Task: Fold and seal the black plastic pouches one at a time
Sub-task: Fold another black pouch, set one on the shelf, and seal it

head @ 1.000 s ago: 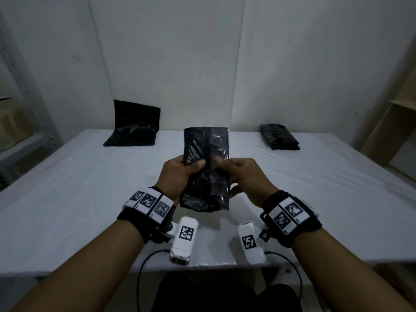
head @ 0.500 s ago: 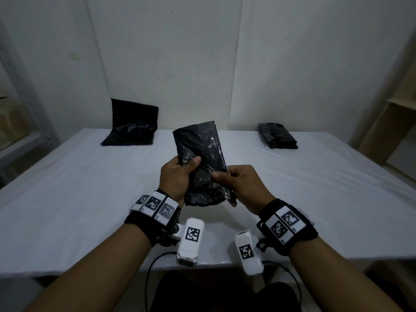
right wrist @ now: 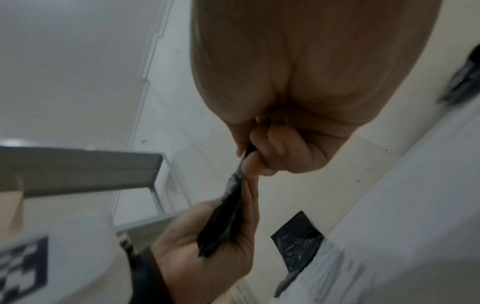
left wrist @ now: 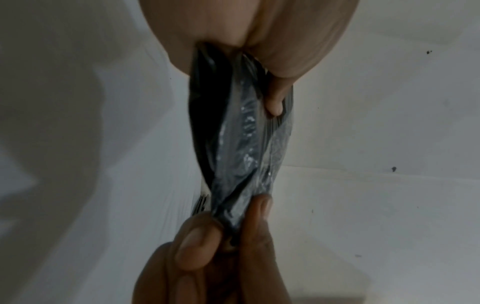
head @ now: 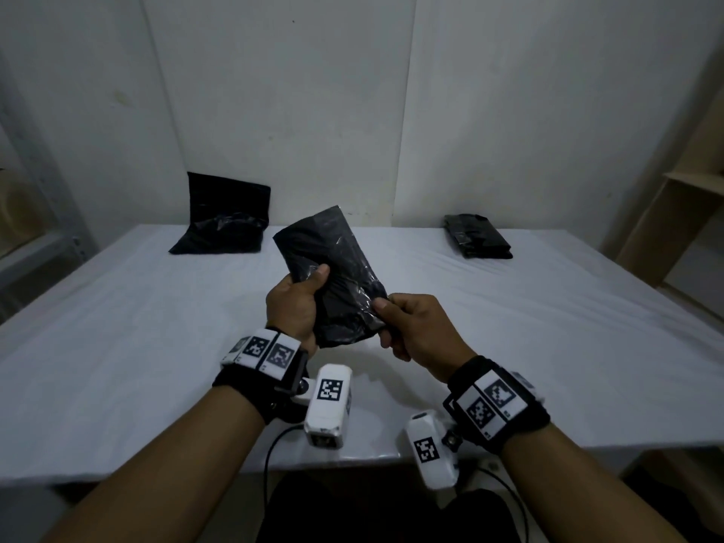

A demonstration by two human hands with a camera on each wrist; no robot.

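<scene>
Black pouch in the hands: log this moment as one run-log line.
step: folding | left hand: grips pouch, thumb on front | right hand: pinches pouch's right edge | pouch: held tilted above table

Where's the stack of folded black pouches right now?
In the head view, the stack of folded pouches lies at the table's far right, near the wall.

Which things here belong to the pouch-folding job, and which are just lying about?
Part of the job:
held pouch, gripped by left hand and pinched by right hand
leaning pile of pouches
flat stack of pouches

Just lying about:
metal rack
wooden shelf
table
</scene>
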